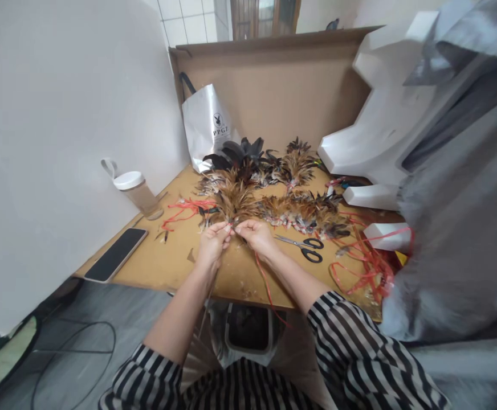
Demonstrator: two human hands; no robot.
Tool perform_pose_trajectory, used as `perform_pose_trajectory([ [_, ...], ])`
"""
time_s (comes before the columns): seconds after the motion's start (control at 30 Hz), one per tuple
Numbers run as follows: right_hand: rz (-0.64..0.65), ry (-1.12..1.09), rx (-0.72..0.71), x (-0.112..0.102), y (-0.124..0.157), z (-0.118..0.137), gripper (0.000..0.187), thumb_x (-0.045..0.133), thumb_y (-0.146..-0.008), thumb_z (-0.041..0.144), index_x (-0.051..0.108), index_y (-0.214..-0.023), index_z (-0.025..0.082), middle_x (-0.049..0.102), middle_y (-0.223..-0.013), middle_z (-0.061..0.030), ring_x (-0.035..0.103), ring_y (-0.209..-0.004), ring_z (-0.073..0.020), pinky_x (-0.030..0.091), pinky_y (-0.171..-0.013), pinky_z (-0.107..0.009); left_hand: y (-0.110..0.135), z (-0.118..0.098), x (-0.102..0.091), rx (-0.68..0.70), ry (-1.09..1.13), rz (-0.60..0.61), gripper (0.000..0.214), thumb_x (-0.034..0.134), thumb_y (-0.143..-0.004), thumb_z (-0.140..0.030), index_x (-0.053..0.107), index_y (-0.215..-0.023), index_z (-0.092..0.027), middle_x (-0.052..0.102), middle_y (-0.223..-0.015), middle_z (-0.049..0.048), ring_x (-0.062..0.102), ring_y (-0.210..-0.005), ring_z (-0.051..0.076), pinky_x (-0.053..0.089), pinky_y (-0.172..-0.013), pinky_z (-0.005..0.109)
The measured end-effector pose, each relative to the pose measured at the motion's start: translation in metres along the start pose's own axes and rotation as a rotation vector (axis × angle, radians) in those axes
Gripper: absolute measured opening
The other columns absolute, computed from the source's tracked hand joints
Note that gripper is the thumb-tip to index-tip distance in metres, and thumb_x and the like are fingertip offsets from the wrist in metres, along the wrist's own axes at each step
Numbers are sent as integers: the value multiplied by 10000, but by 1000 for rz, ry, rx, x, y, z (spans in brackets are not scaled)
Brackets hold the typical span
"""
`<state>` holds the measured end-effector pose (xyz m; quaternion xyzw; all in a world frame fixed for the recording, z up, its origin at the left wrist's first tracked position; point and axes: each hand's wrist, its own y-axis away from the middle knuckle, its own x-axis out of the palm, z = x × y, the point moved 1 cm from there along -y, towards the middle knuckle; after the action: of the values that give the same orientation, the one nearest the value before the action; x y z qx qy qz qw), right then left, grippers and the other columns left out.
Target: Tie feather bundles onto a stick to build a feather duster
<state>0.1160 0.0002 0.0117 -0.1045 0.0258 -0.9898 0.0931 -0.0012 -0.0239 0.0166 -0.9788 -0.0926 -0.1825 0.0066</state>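
Observation:
A fan of brown and black feathers (235, 196) points away from me, and its base lies between my two hands. My left hand (214, 242) is closed, thumb and fingers pinched at that base. My right hand (257, 236) pinches right beside it, fingertips nearly meeting those of the left. A red plastic string (265, 279) hangs from under my right hand down past the table's front edge. Which fingers grip string and which grip quills is too small to tell. Scissors with black handles (306, 246) lie just right of my right hand.
Behind my hands are feather bunches (304, 210) and dark feathers (240, 154). Left are a phone (115, 255) and a lidded cup (137, 193). A silver bag (208, 122) stands at the back. Tangled red string (370, 267), a white molded piece (377, 114) and grey fabric (457, 228) crowd the right.

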Motion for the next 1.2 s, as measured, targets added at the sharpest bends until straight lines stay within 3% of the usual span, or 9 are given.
perform_pose_trajectory([
  [0.13,13,-54,95,1,4,-1,192,668,-588,339,603,-630,163,436,-389,71,303,-355,-53,212,-381,-203,0,0,1,35,-85,-66,261,740,-558,-254,607,-733,-112,578,-541,-7,401,-406,40,249,-391,158],
  [0.3,40,-110,203,-1,6,0,289,711,-558,393,606,-689,158,331,-329,114,177,-290,-31,92,-315,-203,7,0,7,319,-259,-144,154,697,-612,-153,658,-761,-143,653,-721,43,575,-652,124,438,-652,236],
  [0.43,65,-131,189,-7,8,1,348,719,-571,419,627,-755,138,299,-333,123,164,-301,-27,84,-306,-197,15,4,10,521,-499,-111,168,645,-691,-162,683,-853,-188,650,-831,64,576,-803,171,425,-788,284],
  [0.6,5,-116,176,-13,8,-3,334,717,-579,434,592,-676,140,293,-343,117,170,-314,-28,90,-305,-199,19,9,14,590,-616,-25,206,599,-742,-173,675,-928,-217,613,-902,87,535,-911,202,388,-868,318],
  [0.73,-62,-151,149,-16,6,-5,349,727,-571,419,485,-564,167,290,-339,113,183,-308,-27,87,-307,-199,23,10,20,498,-523,0,261,629,-714,-175,677,-965,-226,582,-891,93,511,-970,222,400,-855,309],
  [0.87,11,-257,162,-21,3,-2,387,739,-569,383,410,-523,183,247,-333,124,143,-310,-18,62,-316,-191,25,5,26,379,-386,30,243,644,-711,-202,678,-951,-207,603,-910,84,546,-878,189,446,-762,278],
  [0.97,92,-293,145,-26,1,3,313,736,-588,364,502,-573,156,279,-345,118,134,-317,-14,53,-322,-186,22,0,27,117,-186,52,235,682,-681,-238,657,-900,-157,638,-837,67,575,-678,135,459,-583,229],
  [1.07,188,-319,147,-30,0,5,284,731,-602,356,558,-614,131,359,-372,95,149,-324,-6,57,-332,-179,21,-5,26,-179,32,161,254,711,-659,-237,635,-872,-122,649,-735,55,582,-597,104,448,-516,186],
  [1.2,325,-323,158,-32,1,3,282,709,-633,359,586,-631,106,465,-435,49,151,-338,5,55,-346,-175,26,-7,23,-423,294,291,185,660,-723,-263,628,-828,-114,636,-699,59,530,-523,59,352,-386,111],
])
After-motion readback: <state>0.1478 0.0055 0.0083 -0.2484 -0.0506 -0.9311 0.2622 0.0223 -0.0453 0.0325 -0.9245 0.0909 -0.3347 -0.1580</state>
